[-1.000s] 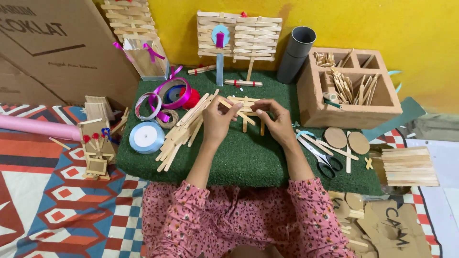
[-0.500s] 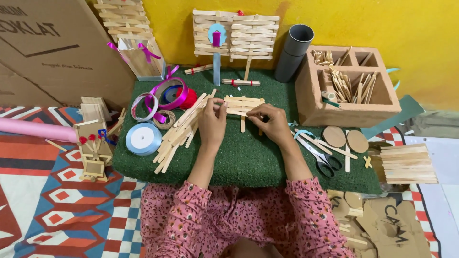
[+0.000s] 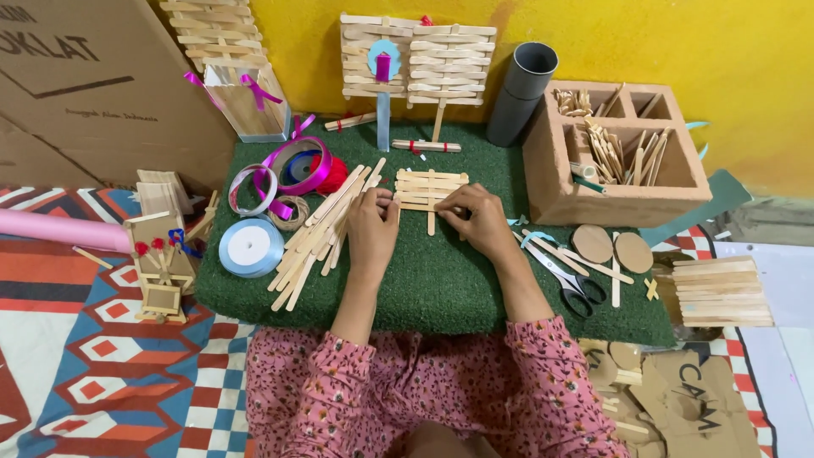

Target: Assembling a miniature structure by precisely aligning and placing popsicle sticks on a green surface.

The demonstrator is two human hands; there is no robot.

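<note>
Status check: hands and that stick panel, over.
Both hands, left hand and right hand, on stick panel, flat on green mat. Loose sticks touch left hand.

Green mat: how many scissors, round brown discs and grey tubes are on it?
Scissors: 1
Round brown discs: 2
Grey tube: 1
Total: 4
</note>
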